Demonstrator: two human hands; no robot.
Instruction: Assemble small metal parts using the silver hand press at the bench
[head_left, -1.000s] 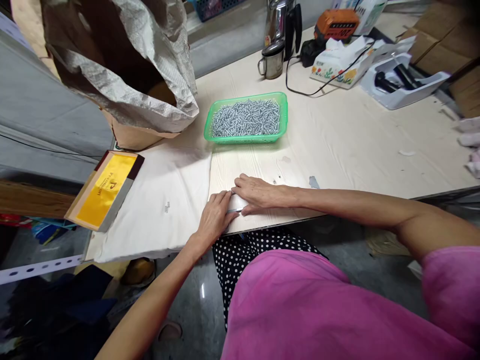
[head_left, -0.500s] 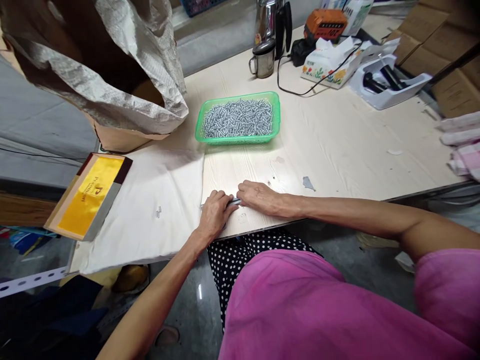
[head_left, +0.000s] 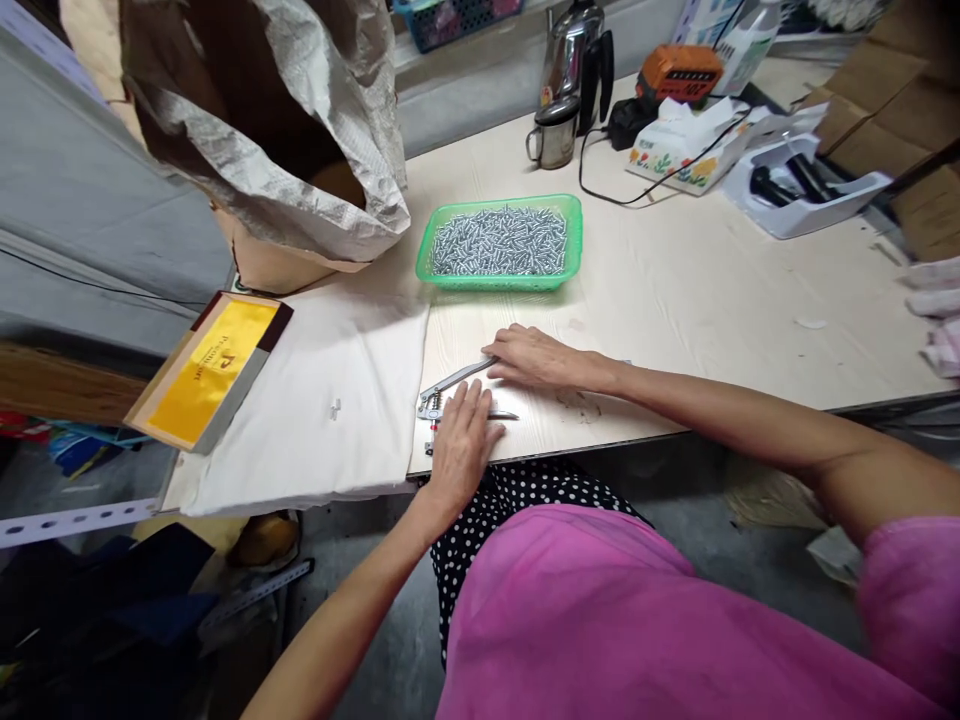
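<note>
A pair of metal spring pliers (head_left: 459, 378) lies near the table's front edge, its handles spread apart and its spring showing at the left end. My left hand (head_left: 463, 445) rests across the lower handle with fingers stretched out. The fingers of my right hand (head_left: 536, 358) are closed around the tip of the upper handle. Beyond both hands stands a green plastic basket (head_left: 495, 284) full of small silver screw-like pieces (head_left: 499, 242). Several tiny pieces (head_left: 334, 408) lie on the white cloth (head_left: 375, 370) at the left.
An open woven sack (head_left: 375, 150) stands at the back left, above a yellow-and-brown box (head_left: 214, 375). Along the back are a steel mug (head_left: 556, 140), a kettle (head_left: 574, 55), an orange battery (head_left: 679, 72), a tissue pack (head_left: 675, 155) and a white tray (head_left: 810, 215).
The pliers' handles have spread apart. My left hand has gone from a bent grip to stretched fingers, and my right hand has moved away with the upper handle. The camera view has shifted.
</note>
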